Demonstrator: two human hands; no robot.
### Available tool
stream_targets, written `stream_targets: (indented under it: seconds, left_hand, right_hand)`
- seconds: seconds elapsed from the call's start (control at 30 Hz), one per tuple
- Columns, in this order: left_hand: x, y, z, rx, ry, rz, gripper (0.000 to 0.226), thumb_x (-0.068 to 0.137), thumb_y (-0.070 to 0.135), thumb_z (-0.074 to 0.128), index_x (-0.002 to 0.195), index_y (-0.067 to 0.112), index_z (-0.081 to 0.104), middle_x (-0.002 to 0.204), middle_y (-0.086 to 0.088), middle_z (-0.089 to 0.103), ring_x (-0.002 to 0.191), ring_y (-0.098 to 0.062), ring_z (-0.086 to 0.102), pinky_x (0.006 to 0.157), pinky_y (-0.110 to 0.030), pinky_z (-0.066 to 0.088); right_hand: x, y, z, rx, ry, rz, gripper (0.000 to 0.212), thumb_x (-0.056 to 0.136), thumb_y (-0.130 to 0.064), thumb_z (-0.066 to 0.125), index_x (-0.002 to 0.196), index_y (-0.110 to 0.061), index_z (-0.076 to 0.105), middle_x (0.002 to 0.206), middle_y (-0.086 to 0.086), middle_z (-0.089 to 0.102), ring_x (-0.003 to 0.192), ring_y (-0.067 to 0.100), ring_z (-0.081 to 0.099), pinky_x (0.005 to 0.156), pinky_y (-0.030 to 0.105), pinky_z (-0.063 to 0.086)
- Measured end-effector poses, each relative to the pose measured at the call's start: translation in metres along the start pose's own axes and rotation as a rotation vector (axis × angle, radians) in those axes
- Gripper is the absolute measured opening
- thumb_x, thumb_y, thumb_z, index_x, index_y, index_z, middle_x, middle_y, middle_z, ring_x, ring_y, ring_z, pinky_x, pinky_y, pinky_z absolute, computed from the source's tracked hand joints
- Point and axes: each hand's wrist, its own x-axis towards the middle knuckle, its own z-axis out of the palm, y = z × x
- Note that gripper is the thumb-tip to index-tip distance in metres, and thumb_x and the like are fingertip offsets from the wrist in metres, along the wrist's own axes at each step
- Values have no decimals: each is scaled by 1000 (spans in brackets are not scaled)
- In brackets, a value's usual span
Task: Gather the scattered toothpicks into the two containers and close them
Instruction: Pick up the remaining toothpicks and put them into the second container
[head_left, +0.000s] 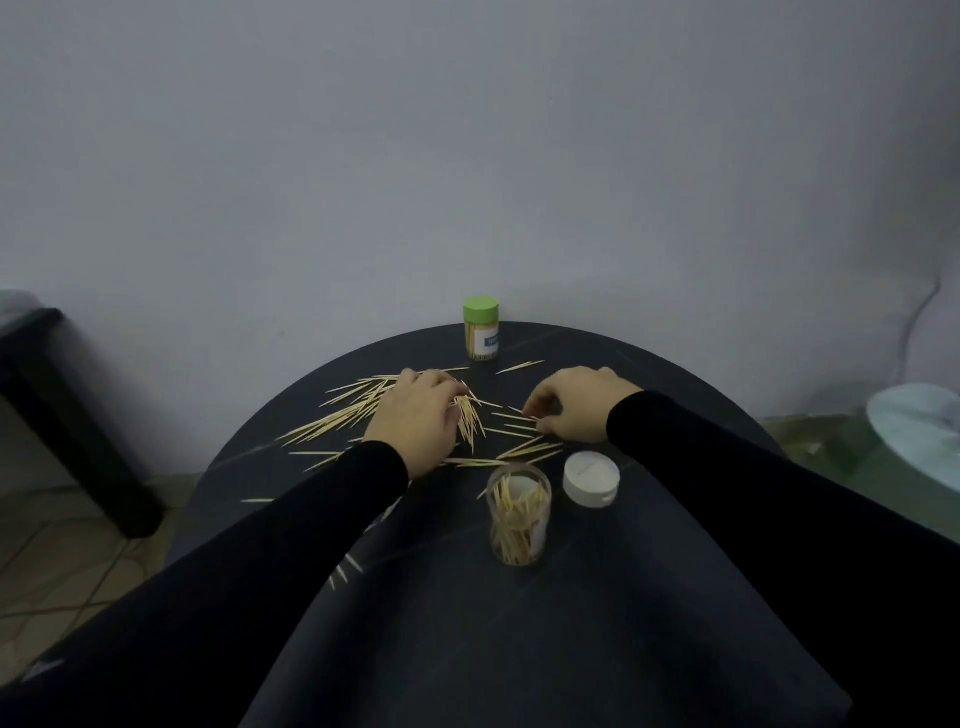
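Observation:
Loose toothpicks (343, 415) lie scattered over the round black table (675, 374). My left hand (415, 421) holds a bundle of toothpicks (470, 418) that fans out from under its fingers. My right hand (576, 402) pinches toothpicks (519, 415) lying on the table with curled fingertips. A clear open container (519, 519), partly filled with toothpicks, stands near the front, its white lid (592, 478) beside it on the right. A second container with a green lid (482, 332) stands shut at the table's far edge.
A grey wall rises right behind the table. A dark piece of furniture (57, 405) stands on the tiled floor to the left. At the right is a glass surface with a pale round object (919, 431).

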Motion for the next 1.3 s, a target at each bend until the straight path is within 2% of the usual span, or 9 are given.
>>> stream_targets:
  seconds: [0.23, 0.33, 0.43, 0.57, 0.67, 0.83, 0.93, 1.1, 1.3]
  left_hand:
    - [65, -20, 20, 113, -57, -150, 46, 100, 40, 32, 139, 19, 43, 142, -2, 43, 128, -24, 34, 103, -42, 33]
    - [86, -24, 28, 127, -89, -173, 49, 100, 45, 31, 139, 19, 43, 142, -4, 44, 129, -25, 34, 102, -42, 33]
    - [98, -26, 37, 124, -163, -206, 52, 99, 50, 30, 137, 20, 47, 139, -6, 45, 128, -26, 35, 103, -43, 33]
    - [92, -28, 43, 117, -123, -65, 46, 99, 51, 30, 138, 33, 45, 137, -1, 45, 125, -23, 35, 101, -41, 32]
    - [83, -32, 35, 68, -178, 135, 44, 98, 51, 33, 139, 38, 43, 137, 5, 44, 122, -17, 33, 101, -37, 33]
    - [60, -42, 15, 58, -285, 317, 48, 95, 56, 34, 140, 40, 41, 136, 11, 42, 118, -9, 30, 103, -33, 33]
    - [46, -44, 8, 89, -337, 313, 49, 93, 55, 42, 141, 43, 38, 138, 12, 39, 120, -9, 28, 105, -30, 30]
    - [28, -42, 5, 141, -340, 249, 47, 95, 35, 49, 141, 41, 39, 137, 13, 40, 120, -10, 30, 106, -29, 29]
    - [6, -27, 6, 222, -197, 243, 40, 99, 41, 41, 139, 37, 45, 129, 8, 48, 115, -14, 38, 98, -30, 37]
  right_hand:
    - [82, 5, 13, -234, 214, 37, 50, 96, -17, 50, 143, -32, 42, 147, 1, 41, 131, 25, 38, 106, 47, 29]
    - [103, 5, 8, -309, 167, 32, 54, 96, -19, 49, 146, -32, 35, 150, 1, 38, 133, 27, 34, 107, 50, 27]
    - [114, 7, 8, -364, 95, 40, 47, 99, -26, 44, 145, -33, 38, 147, 2, 40, 132, 27, 34, 107, 50, 25]
    - [109, 11, 11, -357, 54, 14, 41, 101, -35, 38, 142, -32, 42, 146, 2, 41, 134, 26, 33, 110, 50, 21]
    - [93, 11, 9, -365, 25, 0, 45, 101, -46, 32, 143, -33, 42, 146, 3, 41, 134, 26, 32, 111, 51, 20]
    - [54, 7, 4, -309, -100, -59, 79, 82, -78, 39, 146, -33, 36, 144, 3, 38, 131, 23, 35, 111, 46, 23]
    - [36, 4, 5, -339, -138, -96, 93, 73, -80, 52, 149, -32, 29, 145, 1, 35, 130, 22, 34, 110, 44, 21]
    - [22, -1, 12, -256, -50, -139, 64, 85, -64, 53, 142, -35, 43, 137, -4, 45, 124, 18, 41, 106, 42, 24]
    - [9, 0, 14, -180, 69, -203, 29, 93, -44, 55, 119, -37, 65, 122, -14, 61, 115, 12, 46, 102, 39, 22]
